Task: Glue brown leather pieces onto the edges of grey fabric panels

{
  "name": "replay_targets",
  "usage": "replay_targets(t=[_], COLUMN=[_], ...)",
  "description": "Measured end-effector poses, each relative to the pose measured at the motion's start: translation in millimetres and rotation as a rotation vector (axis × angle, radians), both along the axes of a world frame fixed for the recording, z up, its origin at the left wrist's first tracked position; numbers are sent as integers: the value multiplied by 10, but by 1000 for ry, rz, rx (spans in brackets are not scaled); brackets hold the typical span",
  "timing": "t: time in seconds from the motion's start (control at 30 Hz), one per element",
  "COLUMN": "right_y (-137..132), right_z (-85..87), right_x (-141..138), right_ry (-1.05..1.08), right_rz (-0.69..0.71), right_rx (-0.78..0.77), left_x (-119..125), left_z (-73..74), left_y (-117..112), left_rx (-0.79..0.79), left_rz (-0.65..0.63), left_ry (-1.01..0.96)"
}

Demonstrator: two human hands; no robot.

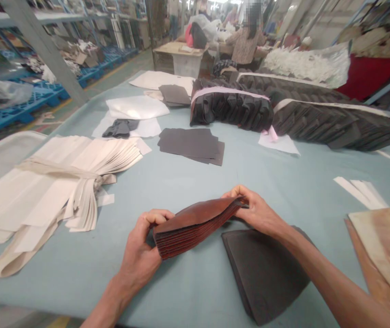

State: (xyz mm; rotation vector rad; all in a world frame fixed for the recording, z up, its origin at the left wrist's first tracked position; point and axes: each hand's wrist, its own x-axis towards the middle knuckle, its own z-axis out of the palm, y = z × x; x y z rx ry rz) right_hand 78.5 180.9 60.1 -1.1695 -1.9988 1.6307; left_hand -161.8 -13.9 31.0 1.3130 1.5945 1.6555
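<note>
Between my two hands is a stack of reddish-brown leather pieces [202, 214], lifted over the table and bowed, its layered edges facing me. My left hand [143, 243] is closed on the stack's left end, thumb underneath and fingers behind. At the other end my right hand [253, 207] pinches the narrowing right corner, with some fingers hidden behind it. Below my right wrist lies a pile of dark grey sheets [266, 269], partly covered by my forearm. Farther back, flat dark grey pieces [190, 143] rest on the table.
A tied bundle of cream strips [61, 177] spreads across the left of the blue-green table [188, 291]. Banded rows of dark pieces [232, 107] stand at the back right. White strips [362, 191] and a stained cream sheet [389, 246] lie right. Another person [246, 43] is behind.
</note>
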Motion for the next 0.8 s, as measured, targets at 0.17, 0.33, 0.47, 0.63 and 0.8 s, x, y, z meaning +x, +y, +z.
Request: replay_targets(t=[0.17, 0.33, 0.47, 0.63, 0.8], right_y=[-15, -16, 17, 117, 263], right_z=[-27, -2, 24, 80, 167], right_x=[-8, -29, -8, 98, 311], right_ry=[27, 40, 16, 9, 94], right_rz=[-13, -8, -6, -64, -195], right_rx=[-3, -6, 13, 5, -66], left_x=[17, -42, -99, -96, 22], left_z=[76, 140, 218, 344, 455], left_y=[21, 69, 144, 400, 831], left_rx=[-2, 2, -118, -278, -387], left_rz=[26, 54, 147, 150, 21], left_ry=[8, 44, 137, -3, -220])
